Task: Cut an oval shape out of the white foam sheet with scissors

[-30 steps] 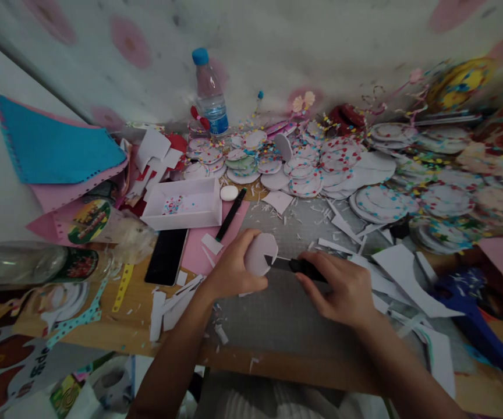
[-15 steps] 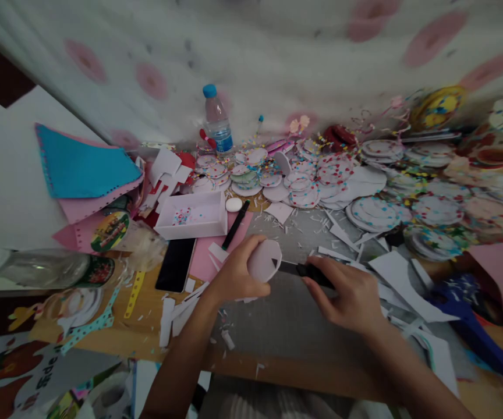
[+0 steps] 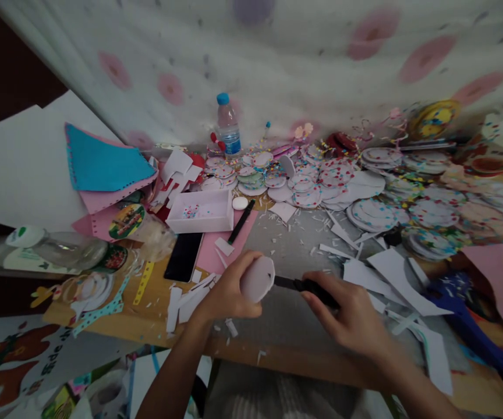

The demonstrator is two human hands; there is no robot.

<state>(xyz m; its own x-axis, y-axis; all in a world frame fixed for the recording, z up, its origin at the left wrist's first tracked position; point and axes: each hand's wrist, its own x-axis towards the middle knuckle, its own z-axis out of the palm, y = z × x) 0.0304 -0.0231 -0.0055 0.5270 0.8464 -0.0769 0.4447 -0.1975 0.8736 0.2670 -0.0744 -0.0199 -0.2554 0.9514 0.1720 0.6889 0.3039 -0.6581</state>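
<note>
A white, roughly round disc [image 3: 257,281] with an uneven right edge is pinched between the thumb and fingers of my left hand [image 3: 227,295]. My right hand [image 3: 350,309] is closed around the black handle of a craft knife [image 3: 320,293]. Its dark, thin blade points left, and the tip meets the right edge of the disc. Both hands are above the grey work surface [image 3: 277,326]. Thin white offcuts [image 3: 194,299] lie left of my left hand, and larger white scraps [image 3: 402,282] lie beyond my right hand.
Stacks of decorated white discs [image 3: 371,214] fill the back and right. A white box [image 3: 201,218] with small confetti stands behind a black phone [image 3: 183,259]. A black marker [image 3: 241,222], an upright water bottle [image 3: 229,131] and a blue-handled tool [image 3: 474,331] also lie or stand around.
The camera view has shifted slightly. The disc has turned a little in my left hand, and the blade tip, earlier over the disc's face, is now at its right edge.
</note>
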